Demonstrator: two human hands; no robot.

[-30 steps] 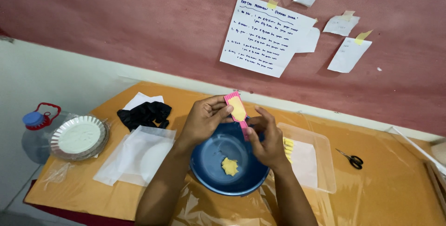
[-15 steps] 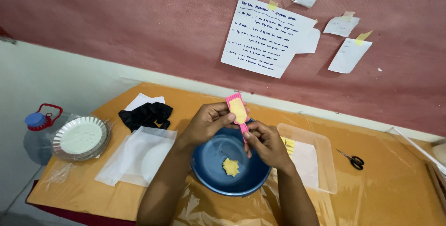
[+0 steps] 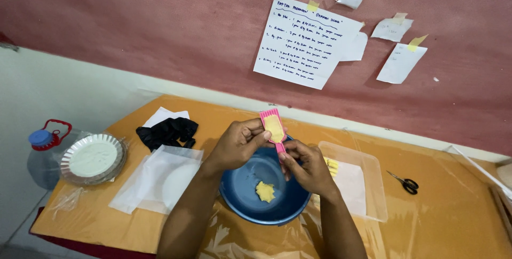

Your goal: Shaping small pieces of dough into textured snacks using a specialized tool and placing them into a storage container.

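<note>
I have the small pink ridged mould [image 3: 273,126] up over the blue bowl [image 3: 265,189], my left hand [image 3: 238,144] pinching its upper edge between thumb and fingertips, my right hand [image 3: 305,166] closed round the short handle below. A thin layer of yellow dough [image 3: 274,126] is pressed flat on the ridged face. By my reckoning I am at the shaping step: the dough is spread on the mould, and what comes next calls for a light thumb, rolling or peeling it off without tearing it. One lump of dough [image 3: 264,191] lies in the bottom of the bowl, at six o'clock from the mould.

On the counter [image 3: 437,216], at three o'clock from the bowl, sits a clear shallow tray [image 3: 368,184] with a white sheet and a few yellow pieces [image 3: 332,165]; the black scissors [image 3: 405,183] lie beyond it. At nine o'clock are white sheets in clear plastic [image 3: 154,176], a stack of fluted foil plates [image 3: 93,159], and a clear jug with a blue cap and red handle [image 3: 45,150]. A black glove [image 3: 168,131] lies at ten o'clock. On the red wall at twelve o'clock a handwritten white sheet [image 3: 301,43] hangs tilted, with smaller taped notes [image 3: 400,62] to its right.
</note>
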